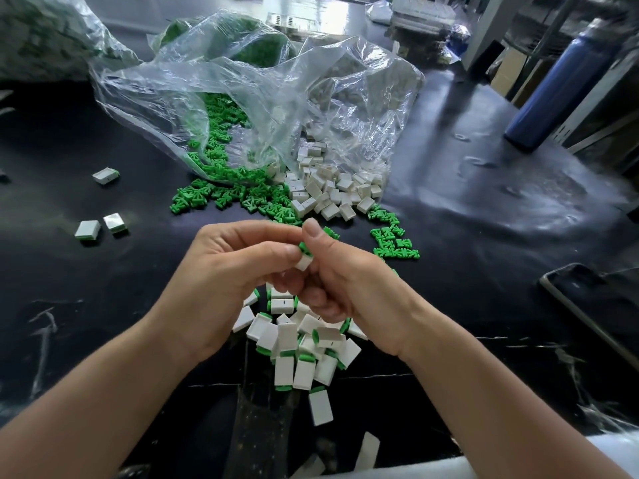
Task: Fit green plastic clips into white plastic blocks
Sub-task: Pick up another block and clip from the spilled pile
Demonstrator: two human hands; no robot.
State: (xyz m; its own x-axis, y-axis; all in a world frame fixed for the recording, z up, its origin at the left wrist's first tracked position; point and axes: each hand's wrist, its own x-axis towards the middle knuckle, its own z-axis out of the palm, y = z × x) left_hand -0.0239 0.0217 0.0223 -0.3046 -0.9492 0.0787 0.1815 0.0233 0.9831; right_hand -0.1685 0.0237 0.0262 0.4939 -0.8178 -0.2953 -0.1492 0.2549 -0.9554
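1. left hand (221,271): fingers curled; thumb and fingertips pinch a white block (304,263) from its left side.
2. right hand (349,285): thumb laid over a green clip (304,247), the other fingers curled underneath. it meets the left hand at the fingertips.
3. clip: sits at the upper end of the block, with green showing just above the white body. how deep it is seated cannot be told.
4. block: held in the air between both hands, tilted, over the near middle of the table (484,243).
5. finished pile (301,347): white blocks with green ends, heaped on the table directly below the hands. some lie flat, others lean on one another.
6. loose clips (235,195): spread on the table beyond the hands, spilling from the mouth of a clear bag (242,95). a smaller group lies near the right hand, on its far right side.
7. loose blocks (332,195): heaped just right of the loose clips at the bag mouth, touching them.
8. stray blocks (105,175): three pieces with green edges, at the left of the table, well apart from the piles.
9. bottle (553,84): blue, standing at the far right edge.
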